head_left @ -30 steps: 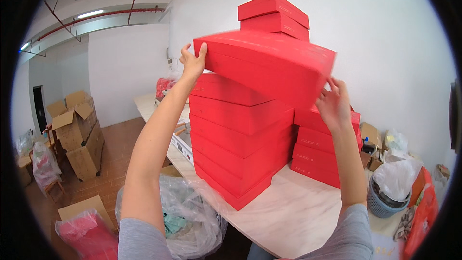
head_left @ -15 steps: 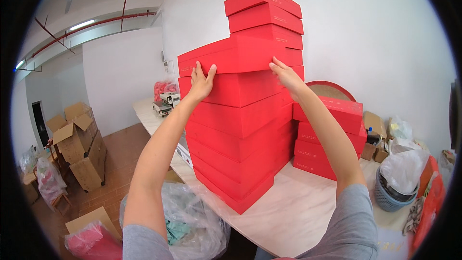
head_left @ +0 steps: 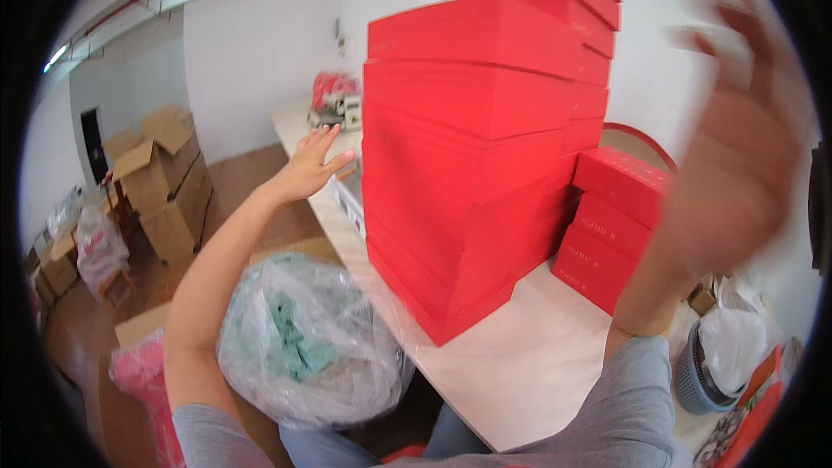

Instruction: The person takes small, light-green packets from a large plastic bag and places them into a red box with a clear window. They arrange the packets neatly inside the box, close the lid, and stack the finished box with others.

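Observation:
A tall stack of red boxes [head_left: 429, 160] stands on the white marbled table [head_left: 472, 386], with a narrower, higher column at its back right. My left hand [head_left: 314, 165] is off the boxes, just left of the stack, its fingers outstretched and nothing in them. On the other side my right hand [head_left: 737, 173] is raised close to the camera. It is blurred by motion, but its fingers look spread, with nothing seen in them. Partly behind my right arm sits a shorter pile of red boxes [head_left: 598, 247].
A clear plastic bag [head_left: 303, 338] with green material bulges beside the table's left edge. Brown cartons [head_left: 169, 182] stand on the floor at the far left. A small machine [head_left: 338, 113] rests at the table's far end. A blue-grey basket [head_left: 698, 373] sits at the right.
Both hands have let go of the upper front box, which now rests on the stack. My left hand moved left and down; my right hand swung right and nearer. The view has shifted too.

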A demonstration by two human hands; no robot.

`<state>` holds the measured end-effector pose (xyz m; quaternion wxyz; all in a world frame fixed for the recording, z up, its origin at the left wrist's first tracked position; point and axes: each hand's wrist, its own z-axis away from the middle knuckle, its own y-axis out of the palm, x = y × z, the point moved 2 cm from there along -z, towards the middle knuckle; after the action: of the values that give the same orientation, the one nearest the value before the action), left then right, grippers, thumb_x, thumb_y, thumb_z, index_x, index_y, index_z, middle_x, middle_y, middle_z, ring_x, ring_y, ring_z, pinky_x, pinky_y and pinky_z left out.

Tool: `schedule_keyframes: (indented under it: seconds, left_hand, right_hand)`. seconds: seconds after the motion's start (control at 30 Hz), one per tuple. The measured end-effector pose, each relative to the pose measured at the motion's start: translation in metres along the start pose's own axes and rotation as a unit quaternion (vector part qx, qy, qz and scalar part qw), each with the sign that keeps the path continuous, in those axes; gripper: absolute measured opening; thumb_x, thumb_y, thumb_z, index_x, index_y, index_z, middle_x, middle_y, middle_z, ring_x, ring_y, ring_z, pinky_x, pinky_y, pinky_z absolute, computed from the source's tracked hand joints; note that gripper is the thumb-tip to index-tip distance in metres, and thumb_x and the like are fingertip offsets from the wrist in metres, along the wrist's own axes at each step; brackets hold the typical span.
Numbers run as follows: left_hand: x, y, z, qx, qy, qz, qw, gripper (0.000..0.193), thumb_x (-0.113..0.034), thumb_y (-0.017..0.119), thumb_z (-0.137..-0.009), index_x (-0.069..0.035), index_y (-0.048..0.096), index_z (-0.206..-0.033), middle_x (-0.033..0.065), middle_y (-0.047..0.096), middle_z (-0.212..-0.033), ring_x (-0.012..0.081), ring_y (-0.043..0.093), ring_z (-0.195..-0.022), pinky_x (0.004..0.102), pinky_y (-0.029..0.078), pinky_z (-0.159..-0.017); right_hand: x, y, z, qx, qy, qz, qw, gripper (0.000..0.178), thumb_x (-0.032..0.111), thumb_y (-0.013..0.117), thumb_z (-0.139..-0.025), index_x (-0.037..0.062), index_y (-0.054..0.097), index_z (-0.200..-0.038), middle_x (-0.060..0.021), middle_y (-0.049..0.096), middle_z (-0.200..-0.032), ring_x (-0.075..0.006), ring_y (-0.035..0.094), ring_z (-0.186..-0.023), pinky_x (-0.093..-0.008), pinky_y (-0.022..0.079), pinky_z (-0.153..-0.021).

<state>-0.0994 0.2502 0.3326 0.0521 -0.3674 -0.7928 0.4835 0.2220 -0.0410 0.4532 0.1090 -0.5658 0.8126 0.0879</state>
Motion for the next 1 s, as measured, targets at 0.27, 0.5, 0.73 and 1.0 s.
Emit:
schedule_keyframes:
  seconds: [0.27,0.5,0.73,1.0]
  left_hand:
    - [0.061,-0.055,0.188,-0.051,-0.13,-0.091,0.986,0.068,-0.051,0.051,-0.092,-0.002,0.041,-0.139,0.028,0.029,-0.146,0.0403,0.021,-0.138,0.0462,0.018,-0.113]
    - [0.105,-0.09,0.494,-0.174,-0.409,-0.163,0.881,0.053,-0.046,0.053,-0.092,-0.003,0.054,-0.124,0.0207,0.052,-0.127,0.0338,0.043,-0.124,0.0426,0.031,-0.106]
    - [0.145,-0.011,0.841,-0.195,-0.703,-0.104,0.676,0.054,-0.039,0.064,-0.086,-0.001,0.053,-0.123,0.0199,0.063,-0.112,0.0332,0.063,-0.098,0.0414,0.049,-0.087]
    - [0.3,-0.035,0.651,-0.2,-0.499,-0.265,0.8,0.097,-0.036,0.081,-0.067,-0.008,0.027,-0.143,0.0213,0.04,-0.138,0.0355,0.037,-0.13,0.0457,0.034,-0.106]
  right_hand:
    - [0.028,0.011,0.038,0.0,-0.123,0.061,0.991,0.036,0.022,0.043,-0.094,-0.0013,0.056,-0.118,-0.0165,0.06,-0.112,-0.0313,0.056,-0.105,-0.0403,0.043,-0.094]
    - [0.057,0.157,0.184,0.335,0.017,-0.122,0.934,0.033,0.014,0.051,-0.087,-0.0033,0.056,-0.114,-0.0204,0.061,-0.107,-0.0357,0.057,-0.097,-0.0421,0.046,-0.087]
    - [0.061,0.23,0.353,0.593,0.302,-0.111,0.738,0.025,0.005,0.058,-0.087,-0.0012,0.06,-0.111,-0.0168,0.062,-0.094,-0.0298,0.06,-0.088,-0.0378,0.047,-0.081]
    - [0.095,0.291,0.394,0.675,0.356,-0.062,0.644,0.03,0.012,0.061,-0.086,0.0022,0.06,-0.114,-0.0148,0.065,-0.089,-0.0292,0.064,-0.084,-0.0374,0.049,-0.076]
